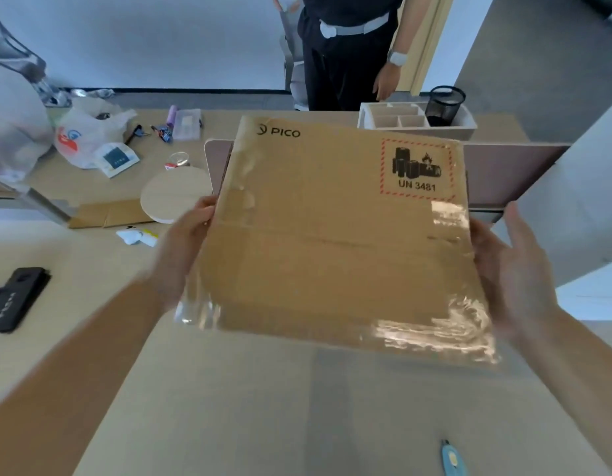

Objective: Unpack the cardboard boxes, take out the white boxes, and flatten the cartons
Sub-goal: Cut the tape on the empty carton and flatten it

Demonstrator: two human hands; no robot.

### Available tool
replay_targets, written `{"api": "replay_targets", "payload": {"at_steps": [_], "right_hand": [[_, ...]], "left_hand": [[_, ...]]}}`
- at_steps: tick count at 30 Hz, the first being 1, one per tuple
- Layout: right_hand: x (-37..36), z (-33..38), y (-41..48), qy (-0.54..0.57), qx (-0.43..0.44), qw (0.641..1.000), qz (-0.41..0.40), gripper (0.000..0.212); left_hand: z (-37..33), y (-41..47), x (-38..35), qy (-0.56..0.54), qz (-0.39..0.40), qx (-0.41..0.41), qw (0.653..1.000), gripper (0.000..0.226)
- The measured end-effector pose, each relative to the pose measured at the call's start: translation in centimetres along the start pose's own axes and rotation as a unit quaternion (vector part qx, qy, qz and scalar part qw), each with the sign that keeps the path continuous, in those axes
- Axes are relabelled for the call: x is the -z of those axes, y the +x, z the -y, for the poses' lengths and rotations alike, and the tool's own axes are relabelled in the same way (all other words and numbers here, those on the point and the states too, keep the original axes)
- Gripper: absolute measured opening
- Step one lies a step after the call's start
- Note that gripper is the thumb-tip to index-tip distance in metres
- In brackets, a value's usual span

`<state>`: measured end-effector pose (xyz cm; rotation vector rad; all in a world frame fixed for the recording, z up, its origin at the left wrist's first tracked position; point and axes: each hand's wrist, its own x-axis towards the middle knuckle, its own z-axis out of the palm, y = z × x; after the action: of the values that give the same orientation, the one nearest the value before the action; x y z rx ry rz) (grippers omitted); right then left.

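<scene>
A brown cardboard carton [335, 235] printed PICO, with a UN 3481 battery label and shiny clear tape, is held up above the wooden table [229, 407]. My left hand [191, 235] grips its left edge, fingers curled round the side. My right hand [517, 269] presses flat against its right edge, fingers straight. A flattened piece of cardboard [108, 214] lies on the table at the left. No white box shows.
A blue utility knife [454, 458] lies near the front right. A black case [12, 297] sits at the left, a round wooden disc [174, 194] and plastic bag [88, 135] further back. A white organiser tray [417, 118], black mesh cup [445, 104] and standing person [345, 46] are behind.
</scene>
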<state>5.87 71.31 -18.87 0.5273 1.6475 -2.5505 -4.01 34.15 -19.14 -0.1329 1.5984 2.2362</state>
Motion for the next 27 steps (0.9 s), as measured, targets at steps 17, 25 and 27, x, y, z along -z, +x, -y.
{"api": "replay_targets", "payload": {"at_steps": [17, 25, 27], "right_hand": [[0.3, -3.9, -2.7, -0.222, 0.022, 0.975, 0.016, 0.065], [0.8, -9.4, -2.6, -0.369, 0.089, 0.925, -0.033, 0.088], [1.1, -11.5, -2.2, -0.378, 0.097, 0.919, -0.054, 0.092]], "left_hand": [[4.4, -4.2, 2.3, 0.210, -0.012, -0.053, 0.976, 0.048], [8.7, -4.6, 3.6, 0.313, -0.047, -0.121, 0.941, 0.074], [10.9, -4.4, 3.9, 0.340, -0.069, -0.120, 0.930, 0.085]]}}
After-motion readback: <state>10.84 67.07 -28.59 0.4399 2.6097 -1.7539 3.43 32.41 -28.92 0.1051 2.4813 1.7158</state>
